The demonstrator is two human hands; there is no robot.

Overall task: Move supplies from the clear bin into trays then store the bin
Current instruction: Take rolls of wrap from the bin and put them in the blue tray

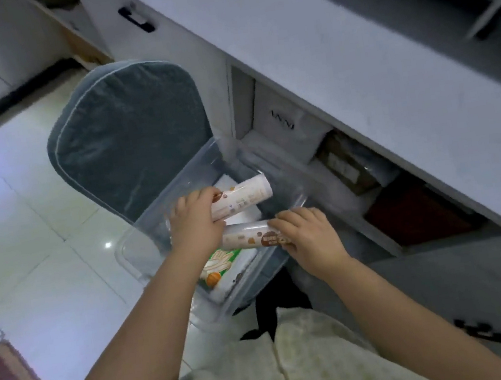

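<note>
- Clear bin (163,216) sits on a grey cushioned chair (125,136), pushed up against the white desk (337,58).
- Left hand (196,223) is inside the bin, fingers wrapped around a white roll (244,198) with brown print. The roll's long axis runs left-right in the frame, free end pointing right and slightly up toward the desk, lifted above the bin floor.
- Right hand (310,236) is at the bin's right edge, fingers curled over the brown-labelled end of a second roll (251,236) (same kind of pack). Its axis is nearly level, other end pointing left under the left hand.
- The two rolls lie roughly parallel, near each other.
- A green glove packet (217,263) lies flat on the bin floor, below the left wrist.
- Desk cubbies (345,163) hold boxes (contents blurred).
</note>
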